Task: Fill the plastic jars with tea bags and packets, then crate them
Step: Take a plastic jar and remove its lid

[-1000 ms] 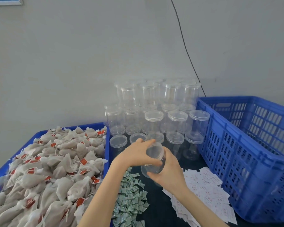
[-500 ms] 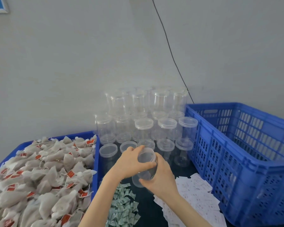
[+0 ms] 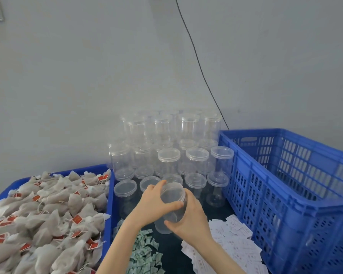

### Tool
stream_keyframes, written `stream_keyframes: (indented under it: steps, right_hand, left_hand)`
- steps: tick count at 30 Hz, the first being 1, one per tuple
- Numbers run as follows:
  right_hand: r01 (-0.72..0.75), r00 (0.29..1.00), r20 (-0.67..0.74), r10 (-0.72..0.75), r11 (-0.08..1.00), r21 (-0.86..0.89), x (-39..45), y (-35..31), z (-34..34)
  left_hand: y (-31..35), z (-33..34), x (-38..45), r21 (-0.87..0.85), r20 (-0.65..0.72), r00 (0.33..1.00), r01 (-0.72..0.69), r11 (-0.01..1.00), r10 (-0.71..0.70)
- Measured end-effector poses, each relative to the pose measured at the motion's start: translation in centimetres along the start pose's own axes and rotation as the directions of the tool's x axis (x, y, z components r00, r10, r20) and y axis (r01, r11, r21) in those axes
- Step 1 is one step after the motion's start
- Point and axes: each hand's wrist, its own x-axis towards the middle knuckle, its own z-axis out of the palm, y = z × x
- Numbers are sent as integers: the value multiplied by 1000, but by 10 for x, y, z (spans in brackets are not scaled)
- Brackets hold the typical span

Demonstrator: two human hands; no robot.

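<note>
I hold a clear plastic jar [image 3: 171, 202] tilted above the dark table, in front of the stacked jars. My left hand [image 3: 153, 203] grips its lid end, thumb across the front. My right hand [image 3: 190, 218] wraps the jar's body from below and behind. The jar looks empty. A heap of beige tea bags [image 3: 46, 218] with red tags fills the blue tray [image 3: 109, 204] on the left. Small green packets [image 3: 145, 252] lie below my hands, and white packets [image 3: 232, 244] lie to the right.
Several lidded clear jars [image 3: 168, 157] stand stacked in rows against the grey wall. A large blue slotted crate [image 3: 285, 194] stands on the right. A black cable [image 3: 198, 62] runs down the wall behind the crate.
My hands stay on the jar, the left hand's fingers shifting slightly round the lid. The view has tipped upward, so the table contents sit lower in frame.
</note>
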Motion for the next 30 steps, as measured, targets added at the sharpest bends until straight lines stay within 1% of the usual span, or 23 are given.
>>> stream_keyframes:
  steps: [2,5,7,9,11,12,13,14,15,16,17,18,19,20,22,24,26,28,29,30]
  right_hand:
    - [-25,1000,7,25,999,39,2,-2,2]
    - [-32,1000,2,31,999,45,4,-1,2]
    - [-31,999,15,31,999,29,5,-1,1]
    - [-16,1000,12,16,1000,16,4,-4,4]
    - [2,999,-41,-2,1000,4,4,-8,9]
    - [11,998,-69,-11,1000,-7,4,-9,11]
    - [17,996,-85,-19,1000,-17,5,-10,13]
    - [19,996,-88,-20,1000,-22,6,-9,13]
    - [15,997,-82,-17,1000,-22,6,-8,13]
    - [6,997,-73,-8,1000,-19,7,-5,11]
    - [-6,998,-66,5,1000,-18,8,-2,9]
    - [-19,998,-61,18,1000,-19,8,2,7]
    - [-26,998,-58,25,999,-23,8,4,6]
    - [-25,998,-56,23,999,-27,8,6,4]
    - [-16,998,-54,15,1000,-27,9,5,5]
    - [-9,999,-49,9,1000,-2,9,1,6]
    - [40,999,-36,-40,999,-3,8,-3,10]
    - [88,996,-32,-89,996,-17,5,-4,15]
    - [88,995,-36,-88,996,-13,5,-4,16]
    - [74,996,-40,-74,997,-8,5,-2,16]
  left_hand:
    - [0,9,1,17,-60,998,19,1000,-18]
    - [-2,12,4,-44,-22,1000,-23,999,22]
    - [-2,11,5,-33,-45,998,-34,999,33]
    - [2,14,3,-19,-158,987,22,1000,-24]
    - [8,22,0,-20,-291,951,104,994,-105]
    - [10,26,0,-21,-336,933,125,992,-124]
    - [10,28,1,-38,-350,928,120,992,-126]
    - [9,28,2,-81,-325,939,91,993,-112]
    - [7,25,4,-147,-256,963,51,988,-87]
    - [4,20,5,-214,-146,988,16,977,-49]
    - [0,13,5,-258,-17,1000,-6,966,2]
    - [-4,7,5,-266,93,994,-26,964,53]
    - [-7,2,4,-245,151,984,-53,968,92]
    - [-9,-2,4,-208,149,983,-73,975,106]
    - [-11,-5,4,-137,66,996,-54,989,63]
    - [-8,-2,5,-129,-6,1000,15,991,-16]
    - [-4,8,6,-135,-91,995,38,990,-50]
    - [0,16,5,-52,-181,983,1,999,-10]
    - [1,17,5,-25,-185,983,-23,999,18]
    - [1,16,4,-43,-147,988,-52,998,45]
